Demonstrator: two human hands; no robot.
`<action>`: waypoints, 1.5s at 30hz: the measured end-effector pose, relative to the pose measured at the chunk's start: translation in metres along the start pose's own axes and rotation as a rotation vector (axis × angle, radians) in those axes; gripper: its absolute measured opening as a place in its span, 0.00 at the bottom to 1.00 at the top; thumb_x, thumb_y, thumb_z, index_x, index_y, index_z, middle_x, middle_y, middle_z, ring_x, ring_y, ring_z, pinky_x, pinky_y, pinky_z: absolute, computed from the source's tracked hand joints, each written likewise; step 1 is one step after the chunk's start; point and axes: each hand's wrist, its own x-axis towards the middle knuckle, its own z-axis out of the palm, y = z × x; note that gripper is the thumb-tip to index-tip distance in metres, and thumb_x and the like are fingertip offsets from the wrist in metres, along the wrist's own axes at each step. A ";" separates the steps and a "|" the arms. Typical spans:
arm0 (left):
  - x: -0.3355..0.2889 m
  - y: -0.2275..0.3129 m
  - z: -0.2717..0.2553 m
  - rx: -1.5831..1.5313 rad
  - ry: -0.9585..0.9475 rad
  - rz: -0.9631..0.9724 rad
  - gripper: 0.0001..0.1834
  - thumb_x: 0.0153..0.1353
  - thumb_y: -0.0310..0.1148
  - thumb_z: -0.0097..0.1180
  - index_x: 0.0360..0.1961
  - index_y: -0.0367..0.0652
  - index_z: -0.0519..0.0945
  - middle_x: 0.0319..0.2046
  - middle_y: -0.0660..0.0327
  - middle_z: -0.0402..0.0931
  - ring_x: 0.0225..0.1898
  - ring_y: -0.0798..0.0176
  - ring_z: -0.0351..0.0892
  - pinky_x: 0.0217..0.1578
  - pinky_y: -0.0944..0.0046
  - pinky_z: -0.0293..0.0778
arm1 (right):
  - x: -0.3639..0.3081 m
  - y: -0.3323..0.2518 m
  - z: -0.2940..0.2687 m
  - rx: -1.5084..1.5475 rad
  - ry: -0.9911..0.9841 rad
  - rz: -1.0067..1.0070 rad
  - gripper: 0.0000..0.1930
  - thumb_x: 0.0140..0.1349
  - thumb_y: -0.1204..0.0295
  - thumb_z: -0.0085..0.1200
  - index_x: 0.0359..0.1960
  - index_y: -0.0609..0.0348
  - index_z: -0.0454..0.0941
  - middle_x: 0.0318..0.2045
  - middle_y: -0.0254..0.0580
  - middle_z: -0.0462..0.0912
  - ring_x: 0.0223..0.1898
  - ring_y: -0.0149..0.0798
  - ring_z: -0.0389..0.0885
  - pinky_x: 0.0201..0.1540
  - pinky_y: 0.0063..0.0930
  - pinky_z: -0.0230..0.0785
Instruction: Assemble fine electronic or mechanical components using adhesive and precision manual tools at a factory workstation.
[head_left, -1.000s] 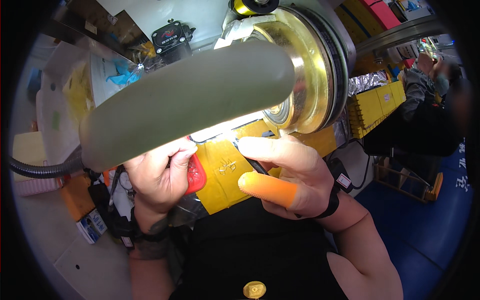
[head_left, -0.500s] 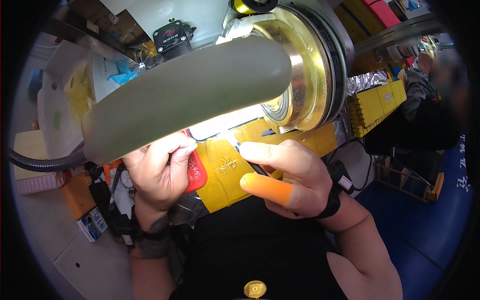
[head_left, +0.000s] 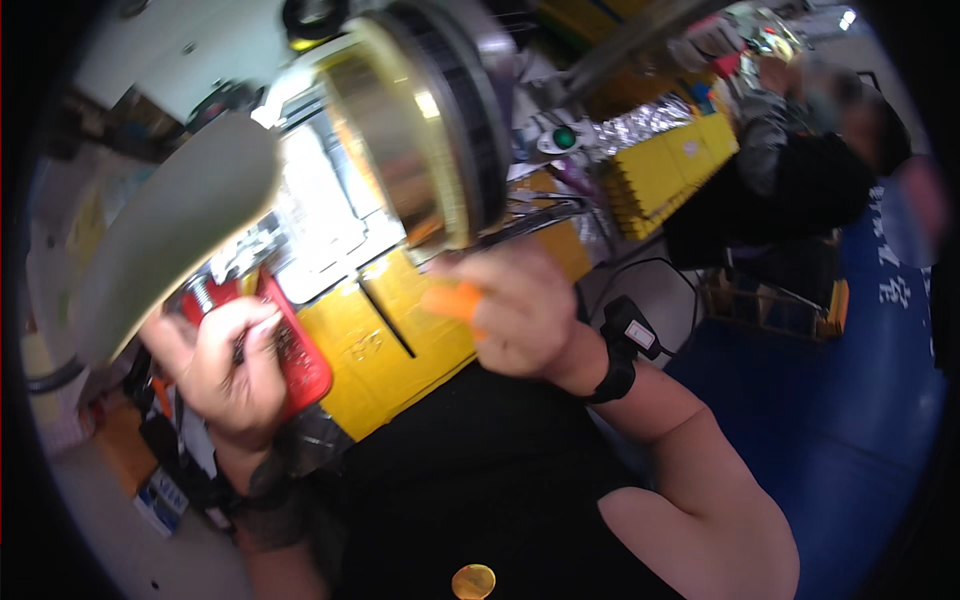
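Note:
My left hand [head_left: 235,365] is closed, thumb against the curled fingers, over the left side of a red tray [head_left: 305,350] holding small bits. Whatever it pinches is too small or hidden to make out. My right hand [head_left: 520,310], smeared by motion, wears an orange finger cot [head_left: 455,300] and hovers at the right of the yellow work surface [head_left: 400,345], just below a large brass-coloured round housing [head_left: 395,130]. On the yellow surface between the hands lies a thin black tool, like tweezers [head_left: 386,315]. Its far end points to a brightly lit white plate [head_left: 325,220].
A rounded grey-green lamp head [head_left: 190,220] hangs above my left hand. Right of the brass housing stand a yellow bin [head_left: 670,175] and crinkled foil [head_left: 645,120]. A black boxy device with a cable [head_left: 635,325] is beside my right wrist. Another person [head_left: 780,180] sits at the far right.
My right hand has let go of the black tool, which now lies on the yellow surface, and has moved right of it. The whole view has shifted, with the lamp and housing further left.

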 end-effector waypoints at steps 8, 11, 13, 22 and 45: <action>0.002 0.001 0.008 -0.002 0.022 0.061 0.01 0.57 0.20 0.60 0.30 0.36 0.80 0.69 0.42 0.57 0.70 0.44 0.60 0.72 0.48 0.49 | -0.002 0.053 -0.036 -0.478 0.139 0.399 0.27 0.48 0.88 0.52 0.53 0.59 0.78 0.51 0.47 0.81 0.57 0.53 0.75 0.57 0.41 0.67; 0.000 -0.001 0.009 -0.002 0.021 0.049 0.01 0.57 0.21 0.60 0.30 0.36 0.80 0.69 0.42 0.57 0.70 0.43 0.59 0.72 0.48 0.49 | -0.002 0.058 -0.044 -0.480 0.054 0.368 0.24 0.49 0.85 0.55 0.51 0.59 0.78 0.50 0.44 0.81 0.58 0.52 0.74 0.59 0.41 0.65; 0.002 -0.002 0.005 0.008 0.009 0.074 0.01 0.58 0.21 0.61 0.30 0.36 0.80 0.69 0.42 0.57 0.70 0.43 0.59 0.72 0.48 0.49 | -0.005 0.066 -0.051 -0.354 0.057 0.288 0.20 0.51 0.78 0.62 0.48 0.55 0.81 0.48 0.42 0.80 0.56 0.51 0.74 0.60 0.41 0.63; 0.005 -0.003 0.002 -0.016 0.015 0.150 0.02 0.58 0.23 0.61 0.30 0.37 0.81 0.68 0.40 0.56 0.70 0.42 0.59 0.71 0.46 0.51 | -0.012 0.046 -0.054 -0.220 -0.269 0.303 0.15 0.48 0.67 0.69 0.40 0.50 0.84 0.49 0.38 0.75 0.53 0.47 0.70 0.57 0.41 0.60; 0.020 -0.042 -0.043 -0.015 -0.004 -0.192 0.12 0.53 0.15 0.56 0.40 0.29 0.79 0.38 0.50 0.80 0.42 0.52 0.82 0.47 0.60 0.75 | -0.032 0.078 -0.024 0.401 0.319 0.417 0.09 0.59 0.87 0.57 0.38 0.65 0.73 0.38 0.42 0.77 0.39 0.32 0.75 0.44 0.22 0.67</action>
